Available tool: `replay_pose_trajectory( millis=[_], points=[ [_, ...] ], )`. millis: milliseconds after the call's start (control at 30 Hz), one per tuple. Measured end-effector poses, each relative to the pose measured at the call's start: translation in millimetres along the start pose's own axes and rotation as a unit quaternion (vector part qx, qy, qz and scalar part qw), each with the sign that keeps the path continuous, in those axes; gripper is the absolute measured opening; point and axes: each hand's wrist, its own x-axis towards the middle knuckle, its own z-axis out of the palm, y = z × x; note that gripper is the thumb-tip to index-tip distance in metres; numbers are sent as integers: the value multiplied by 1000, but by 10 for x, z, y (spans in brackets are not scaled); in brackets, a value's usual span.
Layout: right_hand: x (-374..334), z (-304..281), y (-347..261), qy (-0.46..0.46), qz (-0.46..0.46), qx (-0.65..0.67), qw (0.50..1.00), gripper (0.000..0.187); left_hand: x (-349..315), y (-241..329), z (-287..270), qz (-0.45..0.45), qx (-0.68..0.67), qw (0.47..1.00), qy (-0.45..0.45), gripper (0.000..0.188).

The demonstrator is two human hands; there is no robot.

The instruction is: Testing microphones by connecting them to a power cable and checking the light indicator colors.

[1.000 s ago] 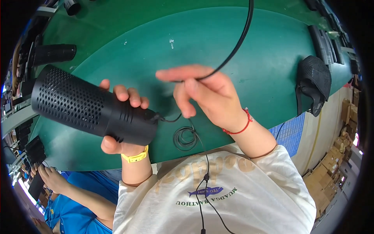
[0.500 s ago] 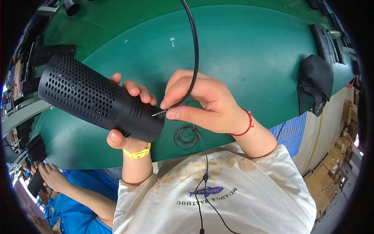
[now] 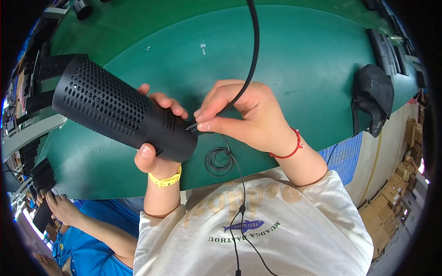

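A green-matted workbench point(image 3: 299, 50) was seen; a black mesh fabric cover point(image 3: 374, 97) lay near its right edge, long black strips point(image 3: 384, 48) behind it, a small black wire coil point(image 3: 219, 161) at the front edge.

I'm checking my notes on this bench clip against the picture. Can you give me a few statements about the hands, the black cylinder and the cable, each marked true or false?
1. The left hand grips the perforated black cylinder near its solid end. True.
2. The right hand rests flat on the green table. False: it is raised, its fingers pinching the black cable at the cylinder's end.
3. The left wrist wears a yellow band. True.
4. The cylinder lies on the table untouched. False: it is held up above the table.
5. A small coil of thin wire shows below the right hand. True.
6. The red cord is on the left wrist. False: it is on the right wrist.
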Motion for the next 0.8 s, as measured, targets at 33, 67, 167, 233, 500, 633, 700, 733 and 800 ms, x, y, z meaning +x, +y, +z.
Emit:
replay_pose_trajectory(
  millis=[33,67,167,233,500,633,700,733,800],
  points=[
    [-2,1,2,1,7,5,1000,14,-6,-14,-6,7,0,1000,-19,79],
    [-4,3,4,1,13,10,1000,14,-12,-26,-11,14,1,999,-37,77],
    [-2,6,5,5,26,10,1000,13,-28,-40,6,25,25,998,-46,76],
    [6,8,7,9,40,1,999,13,-46,-43,24,32,73,996,-25,76],
    [54,-13,90,-12,67,96,993,18,3,-28,-15,53,42,996,-53,73],
    [85,64,75,85,114,227,963,22,43,-7,90,54,44,997,17,70],
    [66,11,83,128,108,148,975,22,44,5,142,66,97,990,76,68],
    [58,-14,92,148,104,108,978,22,44,12,162,73,122,984,106,67],
    [58,-17,110,168,97,67,979,22,62,21,170,82,147,977,134,66]
  ],
)
